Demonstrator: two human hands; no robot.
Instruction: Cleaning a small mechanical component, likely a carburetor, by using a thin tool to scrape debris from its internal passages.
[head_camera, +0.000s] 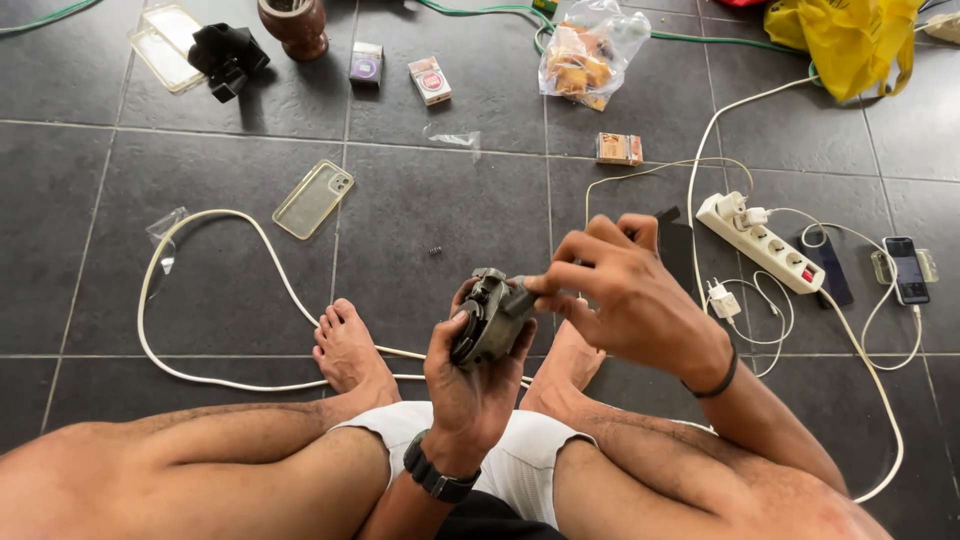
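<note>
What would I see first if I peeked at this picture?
First, the two hands in the middle: the left hand grips a dark metal part while the right hand pinches at its top. Next, a white cable loops across the grey floor on the left, past a bare foot. On the right lies a white power strip, and a yellow bag glows at the top right.

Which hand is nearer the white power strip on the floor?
Right. The right hand sits just beside the white power strip, fingers on the grey metal part; the left hand cups that part, farther away.
</note>
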